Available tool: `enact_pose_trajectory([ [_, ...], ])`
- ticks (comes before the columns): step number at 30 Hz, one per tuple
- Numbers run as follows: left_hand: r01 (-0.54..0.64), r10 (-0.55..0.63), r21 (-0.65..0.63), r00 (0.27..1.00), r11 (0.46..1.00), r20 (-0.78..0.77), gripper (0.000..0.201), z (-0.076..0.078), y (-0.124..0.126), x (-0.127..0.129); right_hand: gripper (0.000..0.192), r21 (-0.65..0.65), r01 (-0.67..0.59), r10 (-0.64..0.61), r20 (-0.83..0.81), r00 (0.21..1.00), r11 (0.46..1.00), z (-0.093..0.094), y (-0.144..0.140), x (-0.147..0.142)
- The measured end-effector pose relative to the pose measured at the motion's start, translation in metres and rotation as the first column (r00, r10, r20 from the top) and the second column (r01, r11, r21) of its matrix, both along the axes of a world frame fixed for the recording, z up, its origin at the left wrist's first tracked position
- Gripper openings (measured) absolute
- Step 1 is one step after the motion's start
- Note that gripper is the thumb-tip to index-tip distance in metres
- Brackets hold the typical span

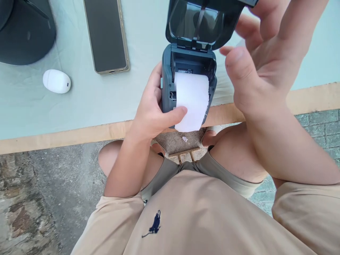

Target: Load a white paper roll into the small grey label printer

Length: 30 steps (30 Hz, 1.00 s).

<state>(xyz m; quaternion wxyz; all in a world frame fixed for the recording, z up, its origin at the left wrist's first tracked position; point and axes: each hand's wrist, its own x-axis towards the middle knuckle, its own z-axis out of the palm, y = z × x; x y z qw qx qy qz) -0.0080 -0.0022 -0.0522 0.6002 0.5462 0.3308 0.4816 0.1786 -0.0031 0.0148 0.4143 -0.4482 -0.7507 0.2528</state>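
Observation:
My left hand (151,109) is wrapped around a small dark blue-grey label printer (166,88), held above the table's near edge. Its thumb presses on a strip of white paper (192,99) that curls out of the printer's compartment and hangs over the front. The printer's hinged lid (196,24), with a dark see-through window, stands raised. My right hand (265,53) is at the lid's right side, fingers by its upper corner and thumb held apart. The tips of some of its fingers are hidden or cut off by the frame.
On the pale green tablecloth (74,109) lie a dark phone (106,35) and a white earbud case (56,81). A black round object (26,35) stands at the far left. The wooden table edge (106,131) runs in front of my knees. A paper scrap (185,139) is on the ground.

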Motion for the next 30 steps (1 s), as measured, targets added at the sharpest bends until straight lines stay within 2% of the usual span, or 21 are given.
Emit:
enact_pose_trajectory([
  [3, 0.034, -0.034, 0.031, 0.999, 0.999, -0.002, 0.073, -0.007, 0.003, -0.001, 0.033, 0.042, 0.139, -0.129, -0.18, 0.975, 0.989, -0.002, 0.002, -0.008],
  [5, 0.041, -0.043, 0.071, 0.999, 0.997, 0.022, 0.077, -0.012, 0.005, -0.001, 0.015, 0.114, 0.142, -0.116, -0.21, 0.971, 0.983, -0.009, 0.007, -0.006],
  [6, 0.036, -0.04, 0.09, 0.999, 0.995, 0.038, 0.078, -0.014, 0.005, -0.002, 0.012, 0.142, 0.102, -0.074, -0.193, 0.978, 0.985, -0.012, 0.009, -0.004],
  [9, 0.026, -0.029, 0.056, 0.998, 0.998, 0.051, 0.075, -0.013, 0.004, -0.001, 0.013, 0.162, -0.07, 0.09, -0.12, 0.989, 0.984, -0.019, 0.014, 0.003],
  [12, 0.031, -0.031, 0.009, 0.998, 0.999, 0.052, 0.072, -0.006, 0.0, 0.0, 0.013, 0.15, -0.148, 0.156, -0.042, 0.987, 0.978, -0.02, 0.014, 0.006],
  [18, 0.034, -0.034, -0.069, 0.999, 0.997, 0.011, 0.067, 0.009, -0.004, -0.002, 0.016, 0.101, -0.189, 0.189, 0.011, 0.982, 0.977, -0.024, 0.011, 0.007],
  [22, 0.055, -0.046, -0.105, 0.995, 0.993, 0.083, 0.062, 0.014, -0.006, -0.001, 0.014, 0.09, -0.195, 0.197, -0.018, 0.98, 0.977, -0.025, 0.011, 0.006],
  [24, 0.05, -0.027, -0.14, 0.986, 0.989, 0.164, 0.056, 0.015, -0.006, 0.001, 0.017, 0.042, -0.165, 0.166, -0.043, 0.985, 0.985, -0.024, 0.011, 0.005],
  [26, 0.034, 0.013, -0.174, 0.965, 0.984, 0.263, 0.047, 0.015, -0.006, 0.003, 0.034, -0.058, -0.166, 0.158, -0.112, 0.981, 0.984, -0.023, 0.011, 0.003],
  [28, 0.039, 0.023, -0.174, 0.941, 0.984, 0.337, 0.039, 0.015, -0.006, 0.005, 0.05, -0.184, -0.225, 0.184, -0.215, 0.959, 0.957, -0.021, 0.011, 0.001],
  [30, 0.042, 0.022, -0.165, 0.931, 0.985, 0.363, 0.033, 0.016, -0.006, 0.006, 0.055, -0.276, -0.304, 0.222, -0.291, 0.931, 0.912, -0.019, 0.01, 0.0],
])
